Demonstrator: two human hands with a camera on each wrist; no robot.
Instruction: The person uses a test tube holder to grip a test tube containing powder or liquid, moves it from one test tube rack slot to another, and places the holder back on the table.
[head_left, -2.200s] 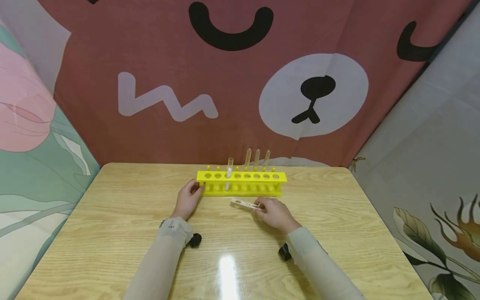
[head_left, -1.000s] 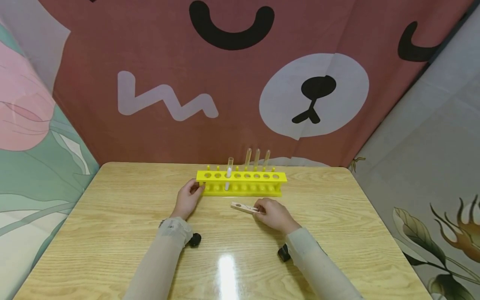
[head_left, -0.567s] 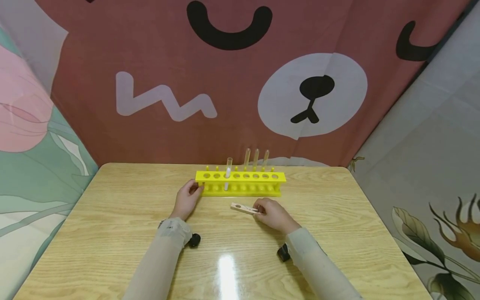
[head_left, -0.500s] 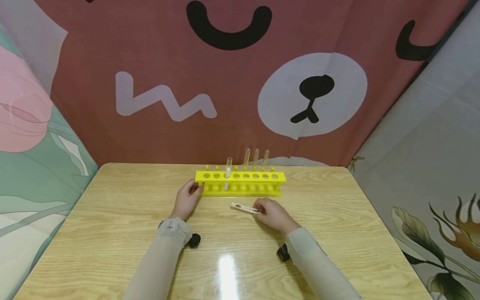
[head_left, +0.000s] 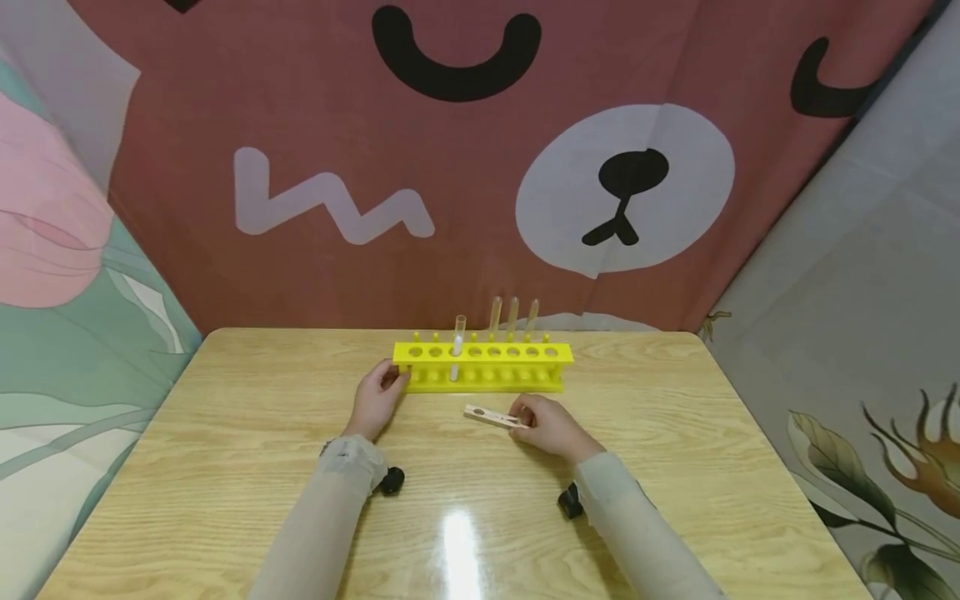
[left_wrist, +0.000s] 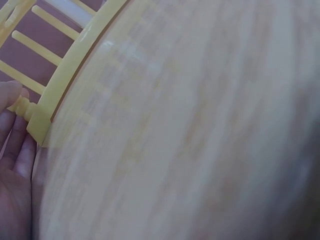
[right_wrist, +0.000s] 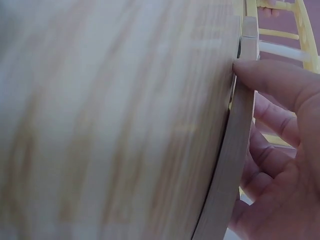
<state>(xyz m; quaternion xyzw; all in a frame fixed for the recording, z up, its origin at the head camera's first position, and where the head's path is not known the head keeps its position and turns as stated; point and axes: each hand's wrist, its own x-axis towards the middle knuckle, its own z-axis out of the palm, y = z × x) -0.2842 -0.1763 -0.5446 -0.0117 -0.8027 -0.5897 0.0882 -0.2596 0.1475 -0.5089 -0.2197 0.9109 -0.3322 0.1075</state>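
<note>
The left hand (head_left: 375, 398) grips the left end post of a yellow test tube rack (head_left: 517, 387); in the left wrist view, thumb and fingers close round that post (left_wrist: 22, 107). The right hand (head_left: 551, 427) pinches a wooden test tube clamp (head_left: 483, 414) just in front of the rack, its free end pointing left. In the right wrist view, the thumb presses the side of the clamp (right_wrist: 227, 165) and the fingers lie behind it. One upright test tube (head_left: 459, 327) with white contents stands in the rack's third hole from the left.
Several pegs line the rack's back, and three upturned test tubes (head_left: 513, 315) stand on some of them. The rack is near the back edge of the wooden table (head_left: 247, 400). A printed curtain (head_left: 337, 283) hangs behind, with patterned cloth on both sides.
The right hand has turned the clamp slightly, and its free end has dropped a little towards the person. The left hand keeps its hold on the rack, which stays in place.
</note>
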